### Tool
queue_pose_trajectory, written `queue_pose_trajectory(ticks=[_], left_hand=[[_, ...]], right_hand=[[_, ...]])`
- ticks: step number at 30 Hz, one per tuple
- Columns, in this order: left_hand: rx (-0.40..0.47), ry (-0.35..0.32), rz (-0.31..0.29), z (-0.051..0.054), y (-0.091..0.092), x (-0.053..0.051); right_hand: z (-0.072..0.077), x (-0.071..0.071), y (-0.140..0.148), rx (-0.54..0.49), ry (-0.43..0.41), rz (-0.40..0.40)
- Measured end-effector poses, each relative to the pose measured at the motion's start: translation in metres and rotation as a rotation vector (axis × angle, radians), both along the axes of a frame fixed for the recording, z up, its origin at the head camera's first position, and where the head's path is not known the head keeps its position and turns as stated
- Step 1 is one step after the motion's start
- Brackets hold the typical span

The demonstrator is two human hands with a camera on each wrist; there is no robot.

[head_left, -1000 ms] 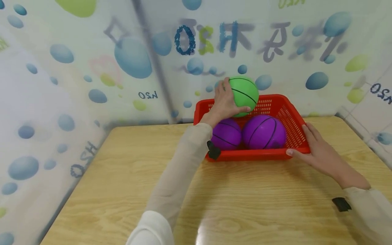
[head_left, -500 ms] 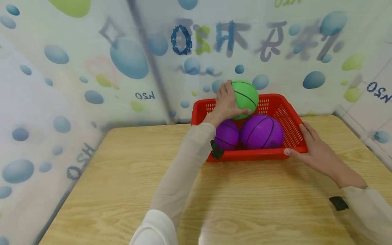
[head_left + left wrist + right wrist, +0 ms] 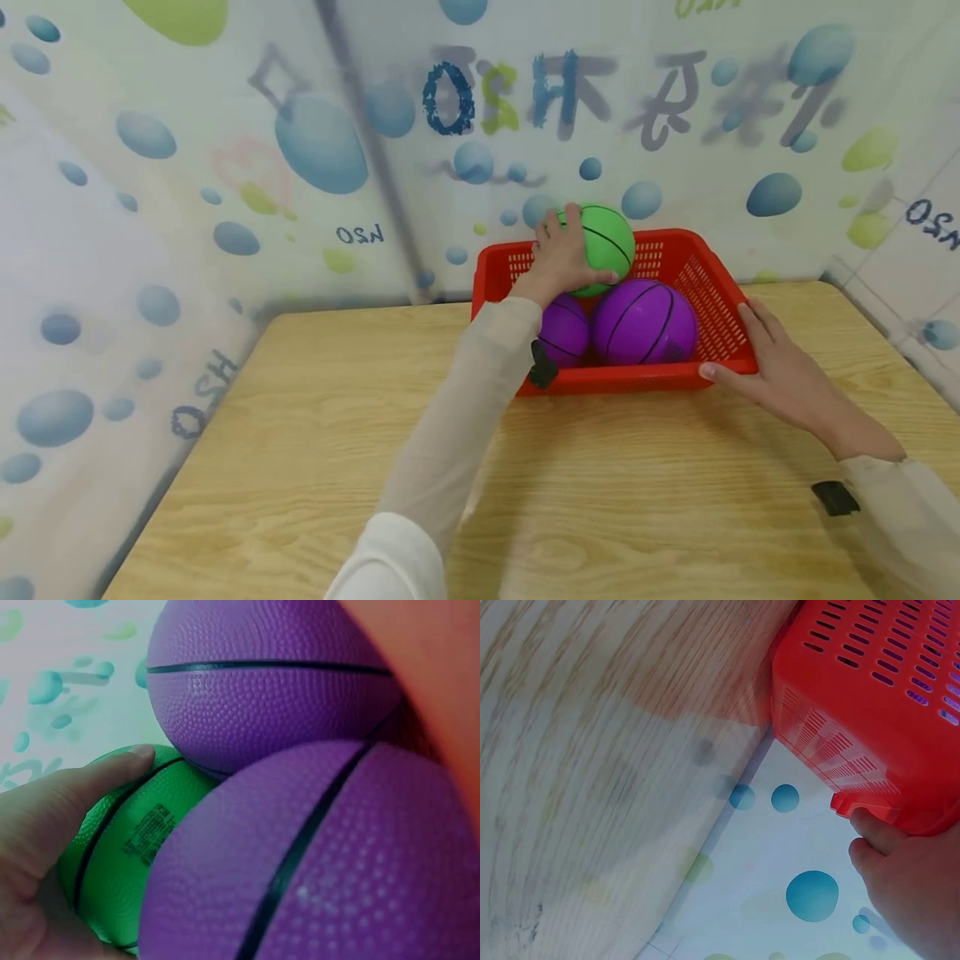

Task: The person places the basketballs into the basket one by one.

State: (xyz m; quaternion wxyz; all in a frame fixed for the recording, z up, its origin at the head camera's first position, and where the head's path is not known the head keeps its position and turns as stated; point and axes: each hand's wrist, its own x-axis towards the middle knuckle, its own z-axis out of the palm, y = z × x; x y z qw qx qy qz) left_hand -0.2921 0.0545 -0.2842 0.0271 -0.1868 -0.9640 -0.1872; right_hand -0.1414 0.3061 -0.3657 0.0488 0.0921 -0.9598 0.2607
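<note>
My left hand (image 3: 557, 260) grips a small green ball (image 3: 609, 248) with black lines, fingers over its far left side and thumb along its near side. The ball is at the back of a red plastic basket (image 3: 637, 380), partly above the rim. Two purple balls lie in the basket: one on the left (image 3: 564, 333), partly hidden by my sleeve, and one in the middle (image 3: 645, 323). In the left wrist view the green ball (image 3: 124, 847) appears right beside both purple ones. My right hand (image 3: 795, 385) holds the basket's right front corner, thumb at the front rim, fingers along the right side.
The basket stands on a wooden table (image 3: 315, 433), towards its back edge. Behind the table rises a pale wall covering (image 3: 300, 242) with blue and green drops; it also borders both sides. Dark straps (image 3: 836, 498) show at both sleeves.
The green ball has come down a little into the basket, in my left hand, which has shifted slightly right. My right hand stays on the basket's corner.
</note>
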Motion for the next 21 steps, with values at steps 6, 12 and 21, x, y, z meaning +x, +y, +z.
queue_pose_trajectory(ticks=[6,12,21], left_hand=[[-0.056,-0.009,0.014,0.004,0.001,0.003],[-0.042,0.010,0.017,0.003,0.000,0.002],[-0.119,-0.102,-0.039,0.014,-0.004,0.006]], right_hand=[[0.002,-0.001,0.001,0.002,0.007,0.005],[0.002,-0.002,0.001,-0.001,-0.007,0.001],[0.002,0.000,0.001,-0.008,-0.010,0.001]])
